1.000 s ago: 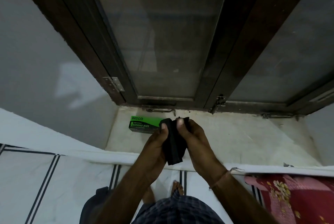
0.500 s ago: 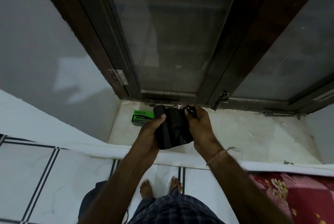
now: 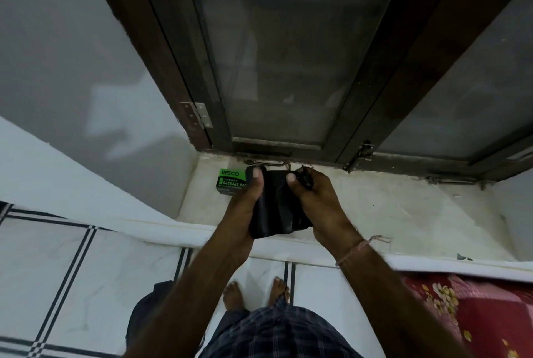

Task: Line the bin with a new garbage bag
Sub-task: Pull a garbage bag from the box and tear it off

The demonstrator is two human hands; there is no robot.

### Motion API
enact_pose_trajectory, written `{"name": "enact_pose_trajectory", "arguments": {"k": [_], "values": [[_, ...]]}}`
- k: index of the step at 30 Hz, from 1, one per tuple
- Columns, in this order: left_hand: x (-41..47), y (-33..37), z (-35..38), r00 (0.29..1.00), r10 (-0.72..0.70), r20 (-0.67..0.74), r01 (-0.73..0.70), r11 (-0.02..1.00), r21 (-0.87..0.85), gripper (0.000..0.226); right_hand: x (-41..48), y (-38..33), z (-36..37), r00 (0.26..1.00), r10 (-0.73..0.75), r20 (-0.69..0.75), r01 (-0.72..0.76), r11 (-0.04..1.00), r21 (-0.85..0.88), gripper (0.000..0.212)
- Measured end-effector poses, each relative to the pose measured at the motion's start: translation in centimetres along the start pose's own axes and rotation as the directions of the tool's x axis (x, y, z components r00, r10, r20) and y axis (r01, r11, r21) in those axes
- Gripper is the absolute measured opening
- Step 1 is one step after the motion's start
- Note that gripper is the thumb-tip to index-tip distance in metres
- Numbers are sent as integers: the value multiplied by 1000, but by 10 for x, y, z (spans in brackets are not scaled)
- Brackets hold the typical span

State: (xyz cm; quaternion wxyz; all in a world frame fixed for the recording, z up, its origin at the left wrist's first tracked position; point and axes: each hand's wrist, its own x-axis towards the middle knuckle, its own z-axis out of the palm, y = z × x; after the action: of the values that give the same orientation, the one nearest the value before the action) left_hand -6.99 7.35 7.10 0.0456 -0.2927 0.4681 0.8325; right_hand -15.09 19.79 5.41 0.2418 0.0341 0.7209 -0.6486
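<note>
Holding a folded black garbage bag (image 3: 275, 207) over the window sill (image 3: 383, 207), both hands on it. Left hand (image 3: 245, 207) fingers pinch its left edge, thumb on top; right hand (image 3: 320, 201) fingers pinch the right edge and a bunched corner. The green garbage bag box (image 3: 230, 181) sits on the sill just behind the left hand. No bin in view. Risk: thin film clings, so pulling the layers apart too hard could tear it, or a loose pinch drops it.
</note>
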Motion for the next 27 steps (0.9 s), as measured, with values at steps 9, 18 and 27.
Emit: {"name": "enact_pose_trajectory", "arguments": {"k": [9,18,27], "values": [[1,1,-14,1000,-4,3,4,1000,-31,52,-11,-11,11,993,17,119,-24,998,59,37],[2,24,-41,999,-35,13,35,999,-18,49,-14,-14,27,999,-12,-42,17,993,119,23],[-5,36,-58,985,7,171,-18,998,65,52,-33,-23,63,995,-80,57,73,990,117,43]]}}
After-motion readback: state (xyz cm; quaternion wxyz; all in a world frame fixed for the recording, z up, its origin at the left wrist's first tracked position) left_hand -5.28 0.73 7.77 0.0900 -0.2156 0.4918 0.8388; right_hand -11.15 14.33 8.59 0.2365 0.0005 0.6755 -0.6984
